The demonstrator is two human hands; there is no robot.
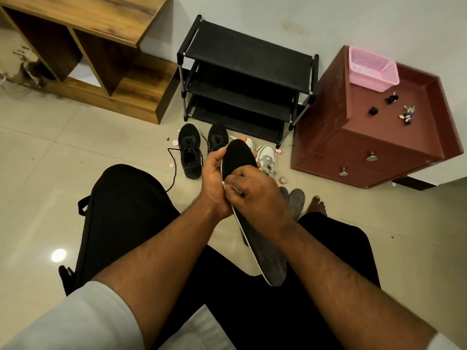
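Here, the right hand's fingers [236, 185] are curled tight and pinch the pale left rim of a black insole [238, 157], as if picking at its edge. What sits between the fingertips is hidden. The left hand [214, 175] wraps the same insole from the left, with its thumb [217, 154] pressed on the upper face and its fingertips showing round the far side near the toe. The right hand [257, 192] covers the insole's middle.

The insole is held in the air above the lap, toe end far, heel end near and over the right thigh. Whether it is one piece or two stacked, I cannot tell.

On the floor [63, 160] just beyond the hands stand two black sneakers [190, 152] with loose laces, and a white sneaker [266, 155] to their right. Grey insoles [295, 200] lie beside a bare foot [316, 205]. Farther off are a black shoe rack [247, 59], a wooden shelf unit [101, 46] to the left, and a red-brown drawer cabinet [366, 137] to the right carrying a pink basket [372, 69].

The step in hand looks like readying the insole for a shoe. The next move probably calls for freeing one hand to hold a sneaker's mouth open, then feeding the insole in toe first.
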